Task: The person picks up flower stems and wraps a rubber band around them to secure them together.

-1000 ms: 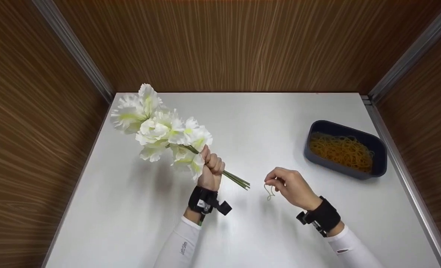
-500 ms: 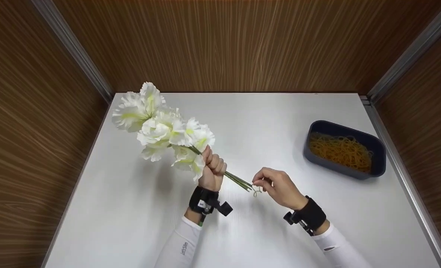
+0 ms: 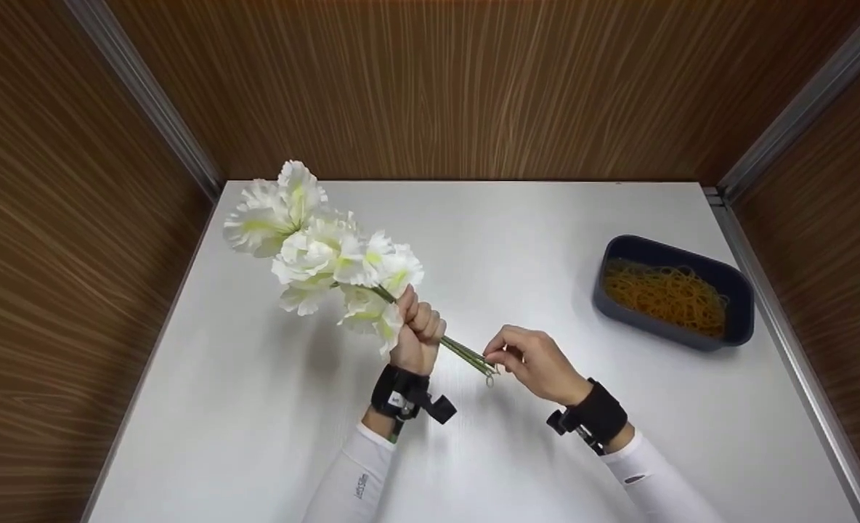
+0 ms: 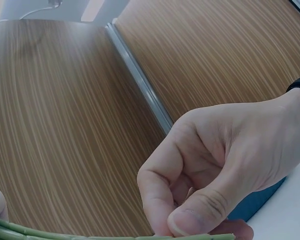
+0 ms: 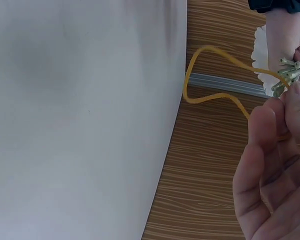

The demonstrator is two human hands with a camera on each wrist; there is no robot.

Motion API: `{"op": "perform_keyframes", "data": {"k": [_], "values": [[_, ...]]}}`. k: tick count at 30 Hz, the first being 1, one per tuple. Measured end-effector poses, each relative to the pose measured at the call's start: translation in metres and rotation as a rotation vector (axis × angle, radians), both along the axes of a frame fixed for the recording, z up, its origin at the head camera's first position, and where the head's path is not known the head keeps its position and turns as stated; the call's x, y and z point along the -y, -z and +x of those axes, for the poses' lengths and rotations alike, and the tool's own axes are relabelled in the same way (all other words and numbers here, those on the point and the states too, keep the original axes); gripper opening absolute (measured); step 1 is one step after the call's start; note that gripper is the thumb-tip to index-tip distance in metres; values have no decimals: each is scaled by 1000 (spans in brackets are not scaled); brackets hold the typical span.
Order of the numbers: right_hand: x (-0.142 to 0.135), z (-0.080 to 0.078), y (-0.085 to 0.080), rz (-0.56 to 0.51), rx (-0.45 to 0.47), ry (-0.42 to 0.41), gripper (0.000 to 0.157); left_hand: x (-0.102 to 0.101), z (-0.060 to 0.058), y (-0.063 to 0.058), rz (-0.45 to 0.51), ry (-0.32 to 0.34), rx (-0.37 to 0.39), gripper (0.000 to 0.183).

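My left hand (image 3: pixel 417 334) grips a bunch of white artificial flowers (image 3: pixel 321 247) by their green stems (image 3: pixel 466 354), holding it above the table with the blooms toward the far left. The cut ends stick out to the right of the fist. Between thumb and fingertips, my right hand (image 3: pixel 535 363) pinches a yellow rubber band (image 5: pixel 210 50), whose loop hangs loose and slack in the right wrist view. The right fingertips are right at the stem ends; whether they touch them is hard to tell. In the left wrist view, the right thumb (image 4: pixel 195 220) appears just above the stems.
A dark blue tub (image 3: pixel 622 312) with a heap of yellow rubber bands (image 3: pixel 666 294) stands on the white table (image 3: pixel 502 247) at the right. Wood-patterned panels (image 3: pixel 430 87) enclose the table at the back and both sides.
My right hand has moved left with the rubber band, from apart from the bouquet to its stem ends. The left hand and flowers have shifted slightly right.
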State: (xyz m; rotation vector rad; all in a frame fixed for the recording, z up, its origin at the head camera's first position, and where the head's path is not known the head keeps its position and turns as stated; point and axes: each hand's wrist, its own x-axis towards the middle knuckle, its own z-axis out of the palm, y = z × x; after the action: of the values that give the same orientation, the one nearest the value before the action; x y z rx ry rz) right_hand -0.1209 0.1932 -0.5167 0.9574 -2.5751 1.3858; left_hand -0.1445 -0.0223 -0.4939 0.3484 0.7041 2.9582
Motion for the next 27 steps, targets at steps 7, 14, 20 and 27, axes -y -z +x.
{"op": "perform_keyframes", "data": {"k": [7, 14, 20, 27], "values": [[4, -9, -5, -23, 74, -20, 5, -3, 2, -1, -19, 11, 38, 49], [13, -15, -11, -17, 116, -31, 9, -5, 2, 1, -42, 21, 20, 53], [11, -16, -11, -25, 135, -24, 5, -3, 1, 2, -39, 25, 10, 50], [-5, -12, -9, -31, 127, 25, 7, 4, -3, 0, -2, -10, -14, 59]]}}
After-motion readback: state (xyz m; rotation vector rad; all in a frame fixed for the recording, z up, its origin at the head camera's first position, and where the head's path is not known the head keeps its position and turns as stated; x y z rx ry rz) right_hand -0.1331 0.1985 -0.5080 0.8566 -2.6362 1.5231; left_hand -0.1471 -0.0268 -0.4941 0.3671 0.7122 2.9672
